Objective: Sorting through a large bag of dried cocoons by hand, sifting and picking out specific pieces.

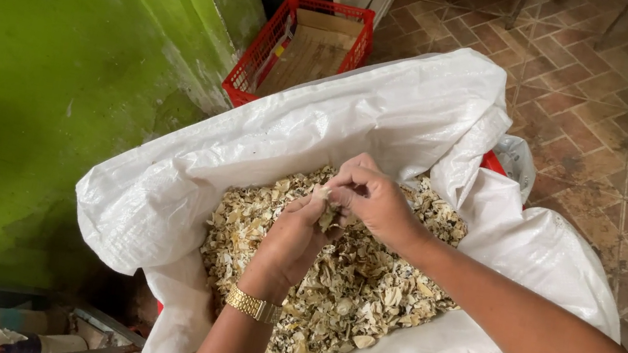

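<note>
Head view, so you were looking straight down into a big white woven sack (424, 118) that filled the middle of the frame, rolled open and loaded with pale dried husk pieces (363, 293). Both hands met dead centre over the heap: the left hand (296, 237), gold watch (253, 305) on the wrist, was closed round one husk piece (327, 217), and the right hand (369, 198) was pinched on that same piece from above. Honestly, I'd keep the grip light and low over the sack so the bits land back inside. Red plastic crate (256, 66) upper left by the green wall (25, 89).
</note>
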